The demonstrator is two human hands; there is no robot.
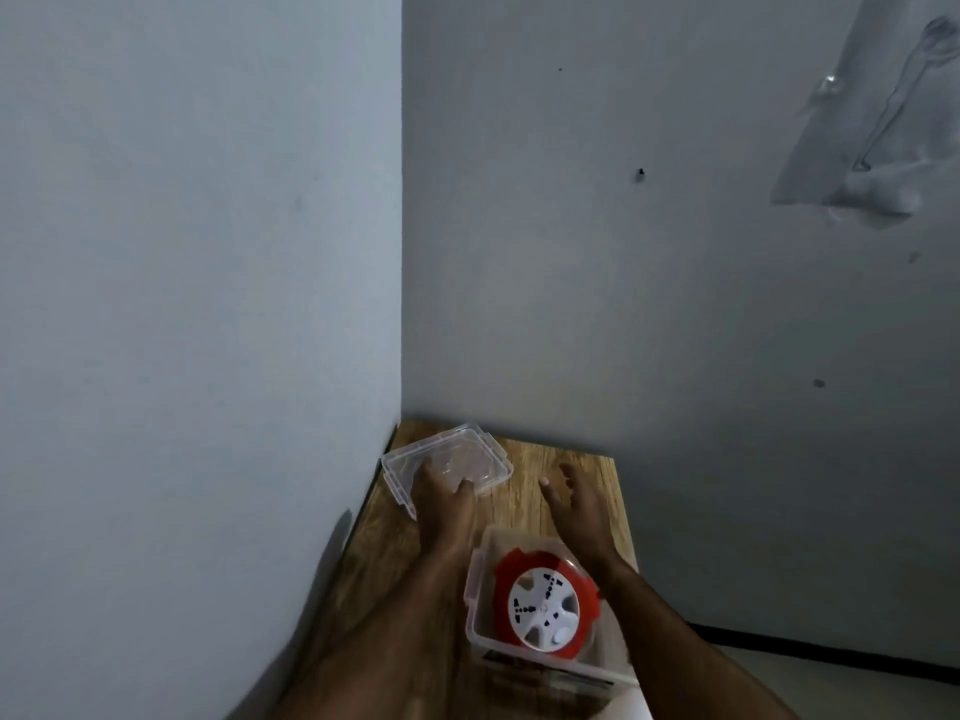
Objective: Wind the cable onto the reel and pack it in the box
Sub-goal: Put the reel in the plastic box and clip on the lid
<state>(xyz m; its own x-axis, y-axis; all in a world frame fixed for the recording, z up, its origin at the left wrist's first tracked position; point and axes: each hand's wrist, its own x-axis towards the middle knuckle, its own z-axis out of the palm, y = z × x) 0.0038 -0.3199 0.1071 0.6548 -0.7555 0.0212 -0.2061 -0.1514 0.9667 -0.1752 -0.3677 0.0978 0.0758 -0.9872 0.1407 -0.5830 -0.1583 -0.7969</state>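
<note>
The red-and-white cable reel [543,605] sits in the clear plastic box [475,584]; left hand [447,504] grips the clear lid [447,462], right hand [582,504] spread; next, likely closing.

Two bare forearms come up from the bottom edge, no sleeves anywhere along them. The left hand [445,504] carries no ring, watch or glove. Same with the right hand [582,504]: nothing worn at fingers or wrist. Both arms look lean, slightly blurred near the lower edge.
</note>
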